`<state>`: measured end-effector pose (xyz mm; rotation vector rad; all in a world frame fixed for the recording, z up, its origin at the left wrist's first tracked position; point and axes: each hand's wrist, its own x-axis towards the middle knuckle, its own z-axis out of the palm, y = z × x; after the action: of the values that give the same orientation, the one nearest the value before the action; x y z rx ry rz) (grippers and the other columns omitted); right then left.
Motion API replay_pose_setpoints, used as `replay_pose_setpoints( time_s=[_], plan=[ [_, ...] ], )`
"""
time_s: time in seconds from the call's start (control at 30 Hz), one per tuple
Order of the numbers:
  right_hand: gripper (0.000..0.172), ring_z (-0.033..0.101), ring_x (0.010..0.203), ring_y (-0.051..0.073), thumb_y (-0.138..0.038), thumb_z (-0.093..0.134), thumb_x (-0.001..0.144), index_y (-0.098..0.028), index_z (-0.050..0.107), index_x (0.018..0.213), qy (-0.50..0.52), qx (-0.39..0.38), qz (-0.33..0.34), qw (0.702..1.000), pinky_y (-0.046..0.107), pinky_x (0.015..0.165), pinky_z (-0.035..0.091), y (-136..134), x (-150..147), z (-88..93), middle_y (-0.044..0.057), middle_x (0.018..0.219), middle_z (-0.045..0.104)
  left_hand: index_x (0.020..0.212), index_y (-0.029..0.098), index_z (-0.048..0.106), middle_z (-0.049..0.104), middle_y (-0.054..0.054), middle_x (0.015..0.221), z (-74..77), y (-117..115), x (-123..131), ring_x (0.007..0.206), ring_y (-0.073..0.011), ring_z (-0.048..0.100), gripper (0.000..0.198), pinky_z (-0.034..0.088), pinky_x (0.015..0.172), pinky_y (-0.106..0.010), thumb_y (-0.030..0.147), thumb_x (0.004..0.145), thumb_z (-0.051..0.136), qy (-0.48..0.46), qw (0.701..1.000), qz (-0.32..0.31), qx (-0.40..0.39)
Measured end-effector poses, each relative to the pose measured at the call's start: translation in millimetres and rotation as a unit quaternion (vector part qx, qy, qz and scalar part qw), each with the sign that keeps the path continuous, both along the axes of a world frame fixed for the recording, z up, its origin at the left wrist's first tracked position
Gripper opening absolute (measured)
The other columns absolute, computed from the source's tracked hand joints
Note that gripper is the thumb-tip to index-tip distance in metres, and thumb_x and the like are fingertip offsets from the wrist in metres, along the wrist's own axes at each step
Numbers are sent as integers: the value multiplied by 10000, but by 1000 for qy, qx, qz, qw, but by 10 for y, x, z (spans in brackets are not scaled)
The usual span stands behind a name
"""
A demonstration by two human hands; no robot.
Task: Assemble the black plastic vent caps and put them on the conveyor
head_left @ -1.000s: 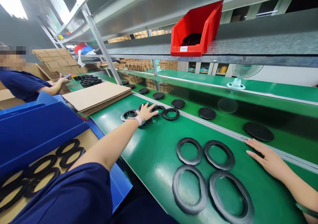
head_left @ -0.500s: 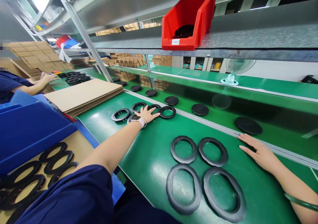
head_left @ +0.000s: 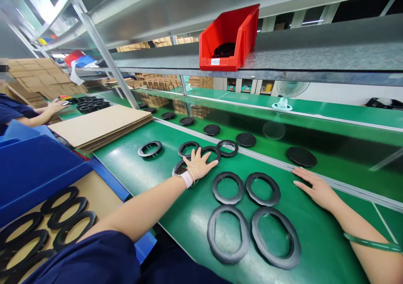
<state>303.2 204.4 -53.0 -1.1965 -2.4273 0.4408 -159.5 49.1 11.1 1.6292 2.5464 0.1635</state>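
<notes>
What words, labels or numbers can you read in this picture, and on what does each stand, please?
White label on the front of the red bin on the shelf: a few dark characters, too small and blurred to read.
Cardboard boxes behind: no legible print.
Black rings: no markings visible.

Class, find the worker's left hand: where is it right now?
In the head view the left hand lies flat on the green table, left of centre, partly over a small black ring, beside the nearest of four larger black rings.
</notes>
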Motion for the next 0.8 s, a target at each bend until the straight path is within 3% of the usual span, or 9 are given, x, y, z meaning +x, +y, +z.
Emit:
replay_pose_setpoints(
  time_s=[0.1, 0.2, 0.33, 0.43, 0.57, 0.67, 0.8],
  plan=[
    [671, 347, 1430, 317, -707, 447, 893, -244, 599, 1354, 1, -2, -2, 1000, 563, 1200, 291, -15, -10, 17, 30, 1465, 493, 1512, 383, 363, 175, -128, 1663, 97, -223, 276, 1502, -461, 149, 820, 160, 1048, -825, 839, 834, 296, -6, 999, -41, 0],
    [666, 350, 1428, 319, -705, 450, 893, -246, 602, 1352, 5, -2, 0, 1000, 559, 1198, 297, -22, -13, 23, 31, 1463, 495, 1534, 407, 297, 141, -115, 1672, 289, -336, 439, 1486, -476, 186, 846, 135, 1063, -819, 847, 814, 355, 0, 995, -102, 21],
    [664, 351, 1427, 322, -703, 458, 894, -245, 601, 1352, 5, 0, 3, 1000, 569, 1195, 294, -1, 0, 1, 37, 1465, 492, 1555, 374, 252, 155, -95, 1672, 464, -85, 493, 1509, -453, 106, 853, 163, 1106, -768, 814, 836, 381, -5, 983, -175, 45],
    [650, 357, 1422, 329, -703, 464, 894, -261, 604, 1348, 3, 4, 6, 1000, 576, 1189, 304, 16, 5, -9, 34, 1459, 499, 1547, 351, 284, 140, -72, 1677, 419, 267, 499, 1524, -419, 58, 813, 138, 1130, -757, 771, 861, 410, -25, 977, -209, 36],
    [620, 369, 1415, 333, -688, 468, 904, -276, 605, 1347, 3, 7, 8, 1000, 577, 1182, 321, -2, -1, 16, 33, 1451, 509, 1530, 307, 335, 317, -120, 1618, 257, 493, 583, 1514, -421, 129, 819, 134, 1119, -776, 776, 861, 398, -62, 966, -251, -5],
    [622, 366, 1417, 333, -682, 472, 906, -264, 607, 1347, 6, 7, 9, 1000, 568, 1188, 314, -24, -6, 38, 37, 1453, 507, 1537, 312, 318, 323, -123, 1615, 204, 363, 671, 1519, -403, 133, 844, 71, 1136, -762, 794, 849, 399, -76, 950, -301, -26],
    [627, 363, 1419, 328, -683, 470, 908, -262, 599, 1354, 9, 0, 7, 1000, 566, 1191, 307, -18, 3, 29, 33, 1460, 501, 1537, 391, 285, 277, -45, 1642, 293, 50, 680, 1536, -333, 122, 799, 56, 1188, -679, 768, 854, 455, -97, 914, -389, -60]
  ],
)
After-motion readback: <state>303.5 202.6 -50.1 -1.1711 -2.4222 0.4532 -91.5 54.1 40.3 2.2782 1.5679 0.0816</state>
